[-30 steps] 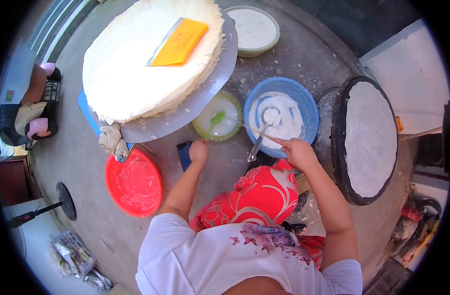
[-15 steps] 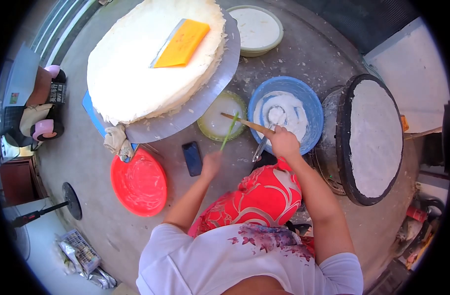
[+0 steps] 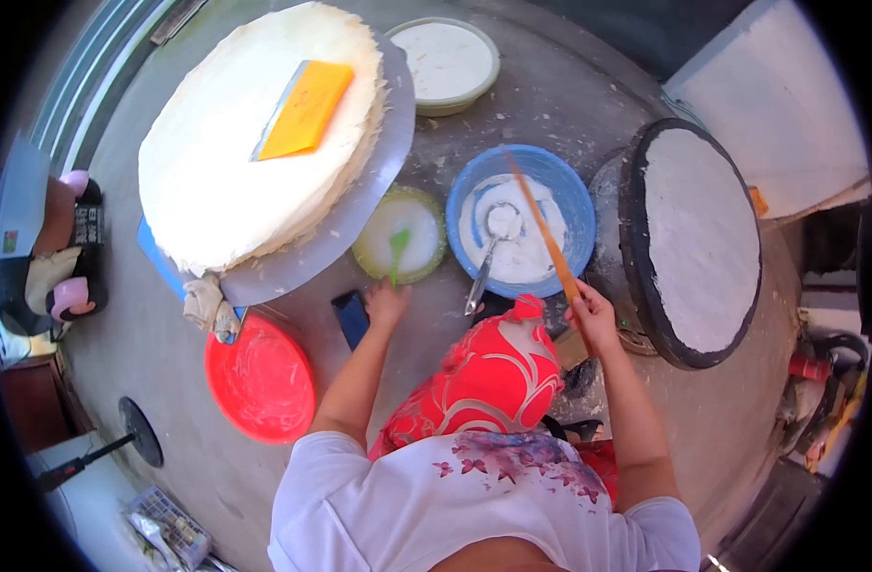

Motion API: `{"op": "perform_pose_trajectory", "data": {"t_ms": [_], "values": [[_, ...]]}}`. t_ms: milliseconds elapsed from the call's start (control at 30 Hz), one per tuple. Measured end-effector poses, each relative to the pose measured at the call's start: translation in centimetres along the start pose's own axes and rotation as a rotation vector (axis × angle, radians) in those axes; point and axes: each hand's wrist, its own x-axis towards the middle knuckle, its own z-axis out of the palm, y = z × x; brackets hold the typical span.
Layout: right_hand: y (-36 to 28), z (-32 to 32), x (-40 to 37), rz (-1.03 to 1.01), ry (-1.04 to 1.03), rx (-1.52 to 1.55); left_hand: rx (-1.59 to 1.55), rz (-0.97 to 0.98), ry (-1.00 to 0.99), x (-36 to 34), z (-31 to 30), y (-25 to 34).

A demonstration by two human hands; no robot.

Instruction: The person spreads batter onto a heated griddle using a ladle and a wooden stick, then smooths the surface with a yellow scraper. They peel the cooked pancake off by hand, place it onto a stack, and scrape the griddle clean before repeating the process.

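Observation:
My left hand (image 3: 386, 303) is closed around the handle of a green tool (image 3: 399, 248) with a wider end, whose exact kind I cannot make out. That end is at the yellow-green bowl (image 3: 361, 250) of whitish liquid. In my closed right hand (image 3: 593, 315) is a long, flat wooden stick (image 3: 546, 234), slanting up over the blue basin (image 3: 581, 205). White batter or paste (image 3: 529, 259) coats the basin, and a metal ladle (image 3: 482, 276) rests in it. Right of that hand, a round black griddle (image 3: 638, 253) carries a white layer (image 3: 698, 238).
A large stack of pale round sheets (image 3: 235, 162) sits on a grey board (image 3: 398, 124), with a yellow scraper (image 3: 310, 110) on top. Around me are a red basin (image 3: 305, 381), a phone (image 3: 350, 319) and a tub (image 3: 488, 81) of white powder or paste.
My right hand has moved right and down, swinging the wooden stick from the yellow-green bowl to over the blue basin. My left hand keeps the green tool, now at the bowl. The view has shifted.

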Motion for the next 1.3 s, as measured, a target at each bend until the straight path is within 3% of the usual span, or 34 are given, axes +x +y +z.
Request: {"op": "perform_pose_trajectory", "data": {"t_ms": [33,100,133,200,300,367,400,467,567,633,767,867,933,1000,1033,1067,1133,1200,1300], "values": [[0.3,0.1,0.0,0.013,0.051,0.055,0.001,0.017,-0.003,-0.6,-0.3,0.4],[1.5,0.1,0.4,0.022,0.110,0.118,-0.078,0.388,0.240,-1.3,-1.0,0.9],[2.4,0.2,0.7,-0.003,0.103,0.150,-0.074,0.399,0.240,-2.0,-2.7,2.0],[4.1,0.6,1.2,-0.033,0.096,0.192,-0.142,0.688,0.361,-3.7,-6.5,4.3],[7.5,1.6,1.7,-0.020,0.051,0.248,-0.231,0.835,0.391,-5.5,-12.7,7.3],[11.1,1.2,1.8,0.069,0.148,-0.067,-0.197,0.875,0.493,-6.1,-17.2,8.3],[12.3,0.8,1.6,0.057,0.141,-0.057,-0.179,0.917,0.579,-6.0,-19.1,8.7],[14.1,-0.1,0.9,0.045,0.088,-0.522,-0.086,0.826,0.683,-4.4,-22.5,8.6],[14.5,-0.9,-0.9,0.201,-0.061,-0.505,0.261,0.627,0.735,-0.2,-27.1,8.0],[15.5,-1.3,-2.4,0.199,-0.038,-0.442,0.443,0.529,0.673,4.1,-28.6,7.2],[17.1,-1.7,-4.6,0.168,0.006,-0.400,0.536,0.550,0.453,9.5,-29.5,6.0],[16.3,-1.6,-6.5,0.141,0.069,-0.452,0.465,0.642,0.504,10.3,-29.8,5.5],[15.1,-1.5,-7.7,0.150,0.094,-0.450,0.581,0.678,0.466,11.2,-30.1,5.3],[14.1,-1.5,-8.6,0.179,0.069,-0.433,0.388,0.702,0.636,11.6,-30.2,4.6],[13.8,-1.6,-8.9,0.184,0.096,-0.415,0.375,0.765,0.786,10.8,-31.0,5.5],[13.5,-1.6,-9.2,0.129,0.113,-0.439,0.285,0.673,0.756,9.6,-31.9,5.9],[12.5,-1.6,-9.5,0.078,0.144,-0.454,0.234,0.710,0.836,6.9,-33.4,7.4],[10.3,-1.6,-9.7,0.038,0.205,-0.345,0.145,0.829,0.877,4.2,-33.8,8.9],[3.6,-1.5,-11.5,-0.207,0.312,-0.294,0.085,0.955,0.824,-1.4,-32.7,12.3]]}}
